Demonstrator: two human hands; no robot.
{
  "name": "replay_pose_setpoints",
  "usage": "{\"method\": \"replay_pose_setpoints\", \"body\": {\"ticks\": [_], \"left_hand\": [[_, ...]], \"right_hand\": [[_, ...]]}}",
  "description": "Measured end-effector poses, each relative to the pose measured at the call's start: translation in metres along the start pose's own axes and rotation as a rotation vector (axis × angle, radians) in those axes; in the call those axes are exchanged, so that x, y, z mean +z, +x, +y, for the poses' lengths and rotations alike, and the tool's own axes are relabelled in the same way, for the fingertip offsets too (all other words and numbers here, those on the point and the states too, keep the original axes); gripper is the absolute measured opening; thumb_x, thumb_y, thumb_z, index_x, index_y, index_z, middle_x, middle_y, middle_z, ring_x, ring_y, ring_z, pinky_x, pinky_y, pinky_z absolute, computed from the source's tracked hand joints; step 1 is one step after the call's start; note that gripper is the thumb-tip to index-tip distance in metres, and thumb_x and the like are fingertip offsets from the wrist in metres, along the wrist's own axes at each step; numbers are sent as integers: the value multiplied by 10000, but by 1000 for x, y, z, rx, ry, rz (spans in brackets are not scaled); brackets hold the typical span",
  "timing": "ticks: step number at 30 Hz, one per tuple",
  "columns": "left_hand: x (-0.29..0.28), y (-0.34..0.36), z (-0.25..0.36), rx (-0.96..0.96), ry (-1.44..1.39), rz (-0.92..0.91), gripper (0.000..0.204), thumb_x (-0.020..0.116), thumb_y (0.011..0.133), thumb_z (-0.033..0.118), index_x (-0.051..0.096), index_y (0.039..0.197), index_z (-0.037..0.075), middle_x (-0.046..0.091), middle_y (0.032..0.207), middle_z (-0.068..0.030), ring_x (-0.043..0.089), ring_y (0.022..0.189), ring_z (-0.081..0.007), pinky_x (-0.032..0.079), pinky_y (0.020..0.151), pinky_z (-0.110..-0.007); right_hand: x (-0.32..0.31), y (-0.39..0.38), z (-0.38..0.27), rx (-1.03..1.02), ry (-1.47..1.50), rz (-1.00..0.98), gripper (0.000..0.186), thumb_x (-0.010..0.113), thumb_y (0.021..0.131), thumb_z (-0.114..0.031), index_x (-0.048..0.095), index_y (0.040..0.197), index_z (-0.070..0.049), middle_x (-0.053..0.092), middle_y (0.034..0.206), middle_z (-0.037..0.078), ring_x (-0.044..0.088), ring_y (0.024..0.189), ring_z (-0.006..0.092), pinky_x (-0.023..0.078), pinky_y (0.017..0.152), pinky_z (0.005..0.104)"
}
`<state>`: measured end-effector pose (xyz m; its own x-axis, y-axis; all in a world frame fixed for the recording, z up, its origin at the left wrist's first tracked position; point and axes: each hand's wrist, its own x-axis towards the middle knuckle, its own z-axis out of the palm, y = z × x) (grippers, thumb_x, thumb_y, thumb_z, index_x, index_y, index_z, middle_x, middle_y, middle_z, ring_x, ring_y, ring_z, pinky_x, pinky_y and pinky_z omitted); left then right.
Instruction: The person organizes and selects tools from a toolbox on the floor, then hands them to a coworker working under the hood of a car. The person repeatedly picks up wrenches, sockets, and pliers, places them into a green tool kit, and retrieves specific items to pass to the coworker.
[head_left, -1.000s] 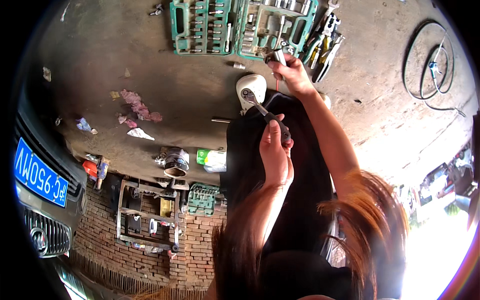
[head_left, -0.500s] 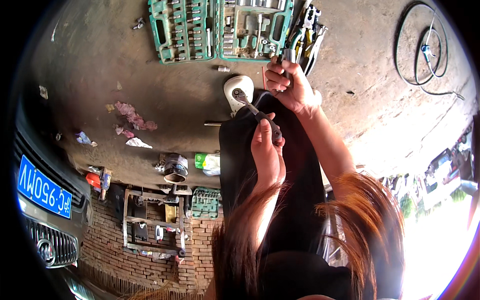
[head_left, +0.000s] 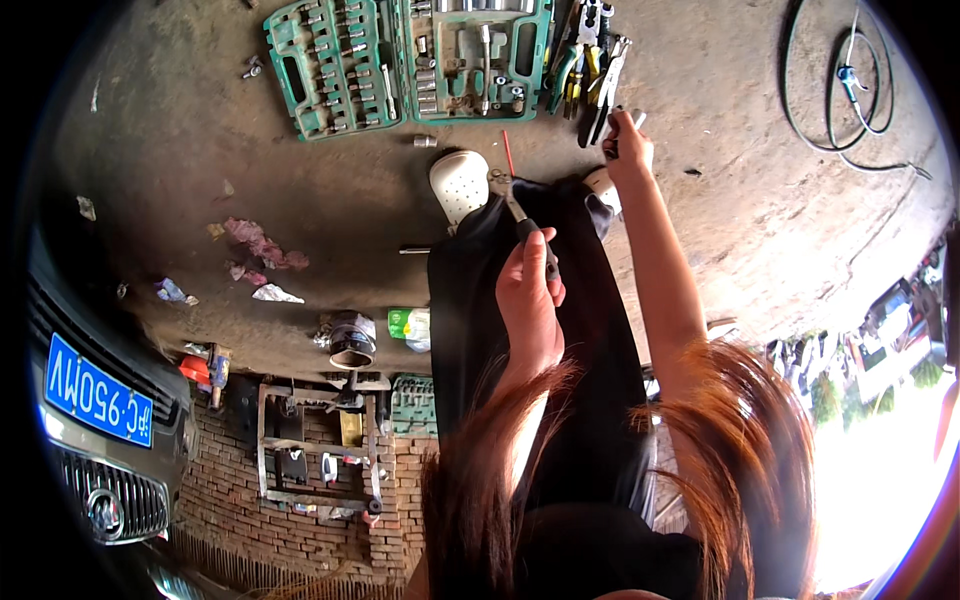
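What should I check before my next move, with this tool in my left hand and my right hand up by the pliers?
1. Left hand grip on the dark-handled tool: ok, fingers closed round the handle.
2. Right hand at the pliers: cannot tell whether it grips anything.
3. Socket case open and flat on the ground: ok.
4. Loose socket lying outside the case: not ok.
5. Hose on the ground, apart from both hands: ok.
6. Hair hanging over both forearms: not ok, it hides part of them.
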<state>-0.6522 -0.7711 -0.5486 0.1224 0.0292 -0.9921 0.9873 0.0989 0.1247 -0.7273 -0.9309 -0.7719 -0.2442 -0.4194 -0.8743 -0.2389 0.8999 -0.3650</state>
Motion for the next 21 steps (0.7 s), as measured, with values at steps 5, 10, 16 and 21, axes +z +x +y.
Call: {"method": "replay_pose_setpoints", "body": {"ticks": [5,10,16,21], "left_hand": [[8,-7,2,-39,132,51,269,625,889,331,649,879,63,390,609,85,323,484,-4,249,434,-164],[7,2,-5,47,222,88,208,649,870,225,623,791,35,452,615,71,349,543,-13,278,483,-207],[11,1,-6,188,343,70,256,626,886,238,601,818,-8,486,651,52,374,571,-36,310,506,-224],[12,-11,5,141,-67,33,413,416,975,350,561,1176,20,468,704,29,358,469,-26,247,424,-190]], "right_hand": [[4,-39,-17,-471,-528,-94,215,718,772,-140,683,951,-27,562,649,-23,447,526,54,372,480,216],[17,-124,-59,-929,-980,-1073,334,657,706,4,666,1030,-77,529,852,17,545,726,129,445,644,283],[34,-147,-70,-1009,-1350,-1416,258,687,673,-93,640,926,-113,577,847,55,606,783,290,487,649,385],[55,-124,-56,-1171,-1351,-1233,199,705,686,-165,607,842,-88,598,776,68,606,731,302,484,625,394]]}}
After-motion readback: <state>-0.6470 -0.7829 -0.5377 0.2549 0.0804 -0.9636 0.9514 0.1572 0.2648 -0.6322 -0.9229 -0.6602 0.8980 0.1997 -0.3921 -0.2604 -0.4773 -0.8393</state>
